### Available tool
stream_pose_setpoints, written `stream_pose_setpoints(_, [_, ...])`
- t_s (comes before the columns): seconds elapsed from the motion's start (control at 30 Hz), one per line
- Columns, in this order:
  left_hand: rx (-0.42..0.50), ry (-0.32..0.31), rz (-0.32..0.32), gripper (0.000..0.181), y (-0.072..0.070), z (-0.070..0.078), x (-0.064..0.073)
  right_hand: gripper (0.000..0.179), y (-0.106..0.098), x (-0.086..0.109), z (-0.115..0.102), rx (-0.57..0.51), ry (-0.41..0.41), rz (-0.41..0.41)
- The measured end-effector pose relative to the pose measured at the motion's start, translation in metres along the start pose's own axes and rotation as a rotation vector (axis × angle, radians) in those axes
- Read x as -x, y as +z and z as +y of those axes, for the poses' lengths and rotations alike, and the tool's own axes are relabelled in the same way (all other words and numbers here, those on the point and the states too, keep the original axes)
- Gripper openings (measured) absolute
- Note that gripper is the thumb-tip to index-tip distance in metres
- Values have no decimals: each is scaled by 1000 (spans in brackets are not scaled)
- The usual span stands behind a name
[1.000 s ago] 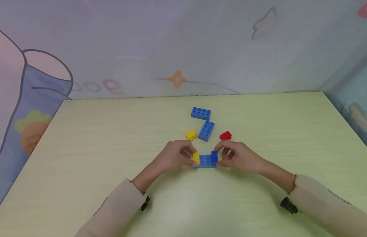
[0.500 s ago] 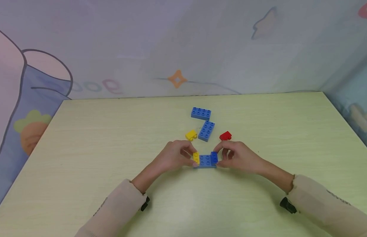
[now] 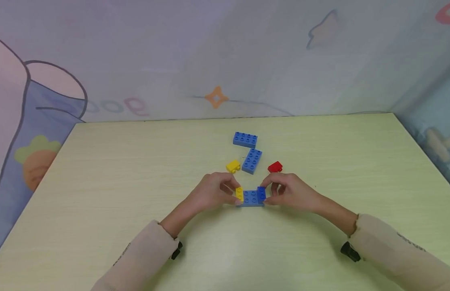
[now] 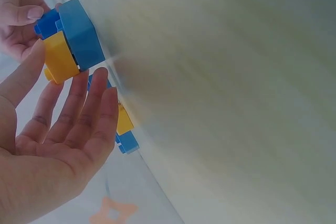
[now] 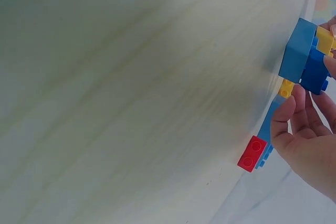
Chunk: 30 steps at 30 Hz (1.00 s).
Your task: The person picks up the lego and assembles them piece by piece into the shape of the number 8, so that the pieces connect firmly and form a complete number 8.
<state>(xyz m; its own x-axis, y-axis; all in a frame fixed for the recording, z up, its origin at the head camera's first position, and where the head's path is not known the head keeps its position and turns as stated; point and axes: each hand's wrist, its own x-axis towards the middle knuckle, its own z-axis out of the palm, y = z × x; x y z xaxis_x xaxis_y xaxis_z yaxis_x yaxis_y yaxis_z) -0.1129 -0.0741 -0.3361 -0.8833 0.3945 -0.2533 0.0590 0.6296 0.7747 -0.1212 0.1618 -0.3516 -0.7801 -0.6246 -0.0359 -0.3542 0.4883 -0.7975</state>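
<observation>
On the table in front of the person lies a light blue brick (image 3: 250, 197) with a small yellow brick (image 3: 239, 194) on its left end and a small dark blue brick (image 3: 261, 194) on its right end. The left hand (image 3: 219, 190) pinches the yellow brick between thumb and fingers. From the other side, the right hand (image 3: 288, 190) pinches the dark blue brick. In the left wrist view the yellow brick (image 4: 62, 57) sits against the light blue brick (image 4: 83, 34). The right wrist view shows the dark blue brick (image 5: 314, 71) at the right fingertips.
Beyond the hands lie two loose light blue bricks, one farther back (image 3: 245, 139) and one slanted (image 3: 252, 161). A loose yellow brick (image 3: 233, 166) is left of the slanted one, and a red brick (image 3: 275, 166) is to its right. A printed backdrop stands behind the table (image 3: 137, 161).
Both hands keep their pinch on the yellow and dark blue bricks, with hardly any movement. The whole head view has shifted slightly.
</observation>
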Motion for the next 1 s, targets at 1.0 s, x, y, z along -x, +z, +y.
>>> stream_pose_setpoints(1.0, [-1, 6, -7, 23, -1, -1, 0, 28, -9, -3, 2, -3, 16, -79])
